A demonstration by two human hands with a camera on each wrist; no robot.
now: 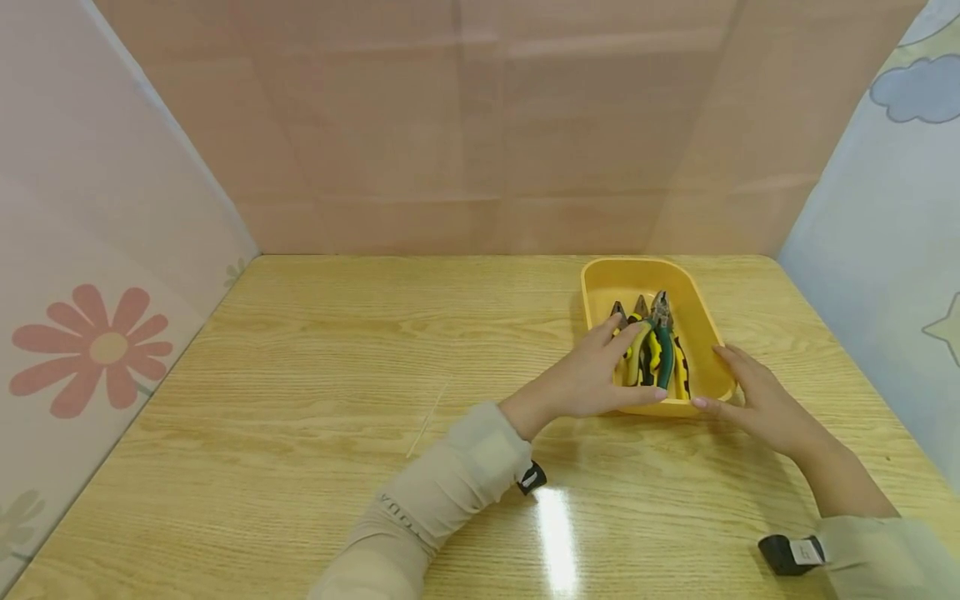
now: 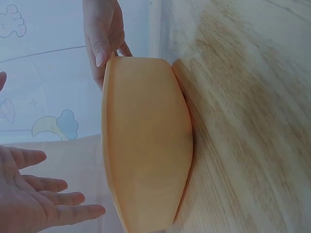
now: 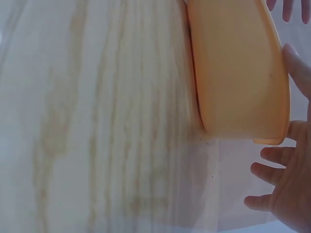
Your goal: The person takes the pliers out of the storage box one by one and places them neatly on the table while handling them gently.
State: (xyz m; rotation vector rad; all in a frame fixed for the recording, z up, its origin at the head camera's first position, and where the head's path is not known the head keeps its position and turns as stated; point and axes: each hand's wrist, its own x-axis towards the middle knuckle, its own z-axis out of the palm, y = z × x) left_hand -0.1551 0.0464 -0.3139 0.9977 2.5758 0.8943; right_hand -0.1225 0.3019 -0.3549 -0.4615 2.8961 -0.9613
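A yellow plastic bin point(image 1: 637, 262) stands toward the back right of the table in the head view. Inside lie several pliers with jaws pointing away, among them a green-handled pair point(image 1: 666, 358) and yellow-and-black handles point(image 1: 682, 371). My left hand point(image 1: 577, 379) reaches over the bin's left side, fingers extended above the tools and thumb along the near rim. In the left wrist view this left hand point(image 2: 29, 196) has its fingers spread, holding nothing. My right hand point(image 1: 768, 408) is at the near right corner; in the right wrist view its thumb point(image 3: 297, 68) lies against the rim, its fingers spread.
The wooden table point(image 1: 337, 358) extends left and toward the front. A plain brownish panel point(image 1: 480, 125) rises behind it. Patterned panels stand on the left point(image 1: 90, 208) and right point(image 1: 885, 250), the right one close beside the bin. Black wrist cameras point(image 1: 787, 554) sit below both wrists.
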